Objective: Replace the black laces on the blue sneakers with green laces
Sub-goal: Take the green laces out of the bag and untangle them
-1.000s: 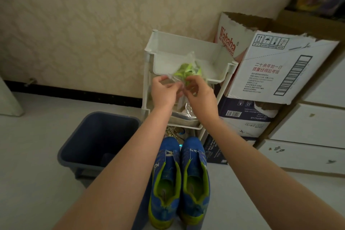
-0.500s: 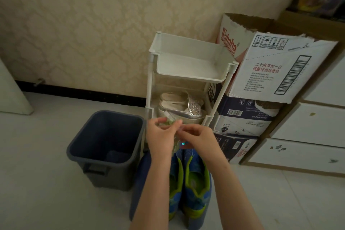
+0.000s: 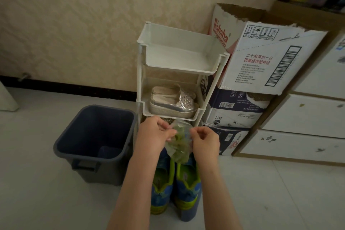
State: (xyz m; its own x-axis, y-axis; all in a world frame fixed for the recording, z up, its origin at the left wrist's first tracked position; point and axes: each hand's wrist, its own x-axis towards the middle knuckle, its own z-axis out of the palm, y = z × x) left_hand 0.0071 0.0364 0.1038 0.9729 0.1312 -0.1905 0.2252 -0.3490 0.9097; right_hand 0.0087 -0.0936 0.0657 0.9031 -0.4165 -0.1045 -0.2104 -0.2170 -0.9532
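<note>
head view looks steeply down, close over floor (image 3: 46, 201).

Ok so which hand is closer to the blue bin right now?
Left. The left hand holds the bag of green laces just right of the bin; the right hand grips the bag's far side, farther from it.

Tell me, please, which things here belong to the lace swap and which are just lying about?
Job: clear plastic bag of green laces in left hand and right hand; blue sneakers with lime lining.
Lying about: dark blue plastic bin; white plastic rack; silver slip-on shoes; cardboard boxes.
</note>
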